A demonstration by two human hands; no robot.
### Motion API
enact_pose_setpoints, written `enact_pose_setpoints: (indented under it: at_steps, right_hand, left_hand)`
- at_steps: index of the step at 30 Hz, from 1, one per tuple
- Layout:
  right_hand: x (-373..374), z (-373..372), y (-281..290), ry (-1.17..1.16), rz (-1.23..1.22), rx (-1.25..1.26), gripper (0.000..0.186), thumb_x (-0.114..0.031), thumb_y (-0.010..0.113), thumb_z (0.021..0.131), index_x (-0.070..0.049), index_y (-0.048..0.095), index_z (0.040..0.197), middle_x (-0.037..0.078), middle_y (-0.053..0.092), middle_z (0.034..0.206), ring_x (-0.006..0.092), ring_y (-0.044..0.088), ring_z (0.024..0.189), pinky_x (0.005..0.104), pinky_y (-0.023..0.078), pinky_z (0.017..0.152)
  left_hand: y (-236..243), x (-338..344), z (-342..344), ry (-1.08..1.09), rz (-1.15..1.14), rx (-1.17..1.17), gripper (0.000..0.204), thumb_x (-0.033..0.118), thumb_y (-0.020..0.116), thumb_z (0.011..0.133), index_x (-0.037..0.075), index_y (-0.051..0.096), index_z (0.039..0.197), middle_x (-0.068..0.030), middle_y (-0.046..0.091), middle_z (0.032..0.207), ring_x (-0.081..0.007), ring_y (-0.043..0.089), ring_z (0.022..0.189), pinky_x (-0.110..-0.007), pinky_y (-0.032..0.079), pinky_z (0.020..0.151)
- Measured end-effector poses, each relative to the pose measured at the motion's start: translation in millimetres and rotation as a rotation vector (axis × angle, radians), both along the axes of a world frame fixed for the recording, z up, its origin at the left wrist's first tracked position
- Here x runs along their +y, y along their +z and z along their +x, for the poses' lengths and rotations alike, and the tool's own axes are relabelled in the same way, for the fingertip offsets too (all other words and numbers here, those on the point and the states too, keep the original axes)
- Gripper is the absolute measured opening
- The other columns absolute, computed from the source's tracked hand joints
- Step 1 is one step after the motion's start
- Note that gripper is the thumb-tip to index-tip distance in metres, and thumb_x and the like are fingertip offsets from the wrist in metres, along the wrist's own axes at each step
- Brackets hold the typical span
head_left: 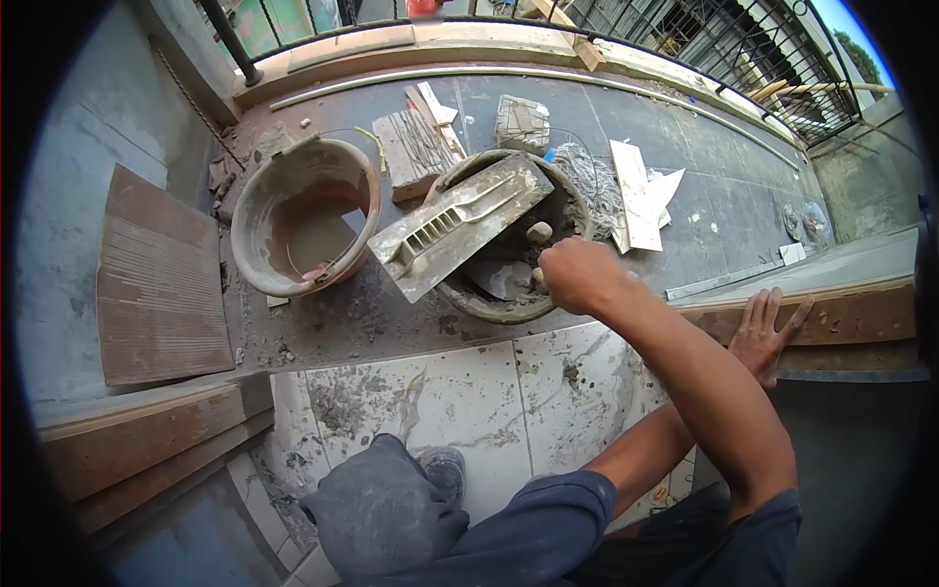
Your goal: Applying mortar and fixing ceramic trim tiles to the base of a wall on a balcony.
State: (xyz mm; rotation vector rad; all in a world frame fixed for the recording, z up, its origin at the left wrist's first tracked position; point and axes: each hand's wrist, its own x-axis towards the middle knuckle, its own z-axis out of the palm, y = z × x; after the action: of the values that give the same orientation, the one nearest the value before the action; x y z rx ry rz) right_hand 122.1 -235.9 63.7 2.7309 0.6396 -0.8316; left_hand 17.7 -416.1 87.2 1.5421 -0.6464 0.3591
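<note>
Down at the mortar pan (489, 303), the left hand (577, 274) is curled into a fist at the pan's right rim, fingers closed around a small handle whose lower end just shows beneath the knuckles; what tool it belongs to cannot be told. The notched trowel (460, 227) lies across the top of the pan, resting on its rim, long axis running from lower left to upper right, its slotted handle facing up and its lower-left corner overhanging toward the bucket (303, 215). That bucket stands just beside the pan on the left, tilted slightly, with muddy water inside. The right hand (768, 328) is spread flat, fingers apart, pressed on the edge of a brown step (841, 313) well to the right of the pan. Behind the pan lie a ridged tile piece (416, 152), a grey block (521, 122) and pale tile offcuts (636, 196). A large brown ridged tile (161, 279) rests at the left. The trowel blade covers much of the pan's opening, leaving only the right part free where the fist sits.
</note>
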Motion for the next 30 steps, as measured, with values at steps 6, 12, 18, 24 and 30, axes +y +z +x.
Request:
enact_pose_setpoints:
  at_steps: [6,12,18,24,30]
  right_hand:
    - [4,19,-52,0.066,-0.094,-0.003,0.02,-0.011,0.062,0.082,-0.005,0.074,0.097,0.018,0.071,0.104,0.0362,0.069,0.093,0.0439,0.055,0.083]
    - [15,52,-25,-0.04,-0.015,0.406,0.038,-0.031,0.074,0.074,0.004,0.069,0.085,0.025,0.068,0.086,0.038,0.068,0.082,0.0443,0.055,0.078]
    - [24,33,54,0.132,-0.044,0.372,0.046,-0.025,0.07,0.078,0.007,0.057,0.108,0.027,0.065,0.085,0.0401,0.066,0.085,0.0464,0.053,0.08]
    - [-25,-16,87,0.158,-0.309,0.026,0.042,-0.005,0.057,0.08,0.002,0.05,0.12,0.024,0.063,0.091,0.0376,0.067,0.086,0.048,0.053,0.074]
    - [-41,-36,89,0.211,-0.272,-0.092,0.025,-0.011,0.053,0.09,0.001,0.055,0.112,0.016,0.061,0.086,0.0321,0.068,0.073,0.0397,0.054,0.062]
  left_hand:
    - [-12,0,8,-0.075,-0.089,-0.007,0.121,0.035,0.085,0.058,0.037,0.013,0.155,-0.0302,0.038,0.133,-0.0529,0.035,0.124,-0.066,0.027,0.105]
    - [-19,-21,3,0.006,-0.002,0.024,0.104,0.015,0.071,0.072,0.024,0.012,0.157,-0.032,0.03,0.141,-0.0507,0.034,0.13,-0.06,0.027,0.111]
    - [-35,-31,8,-0.381,-0.305,0.299,0.074,0.051,0.047,0.091,0.027,0.022,0.156,-0.0344,0.039,0.136,-0.0495,0.043,0.121,-0.062,0.035,0.101]
    - [-15,-29,-1,0.217,0.013,0.001,0.076,0.055,0.048,0.089,0.028,0.023,0.156,-0.0336,0.039,0.137,-0.0496,0.042,0.122,-0.062,0.035,0.101]
    - [-27,-34,0,0.285,0.107,-0.004,0.08,0.057,0.05,0.086,0.029,0.023,0.156,-0.0313,0.039,0.135,-0.0502,0.042,0.121,-0.061,0.033,0.104]
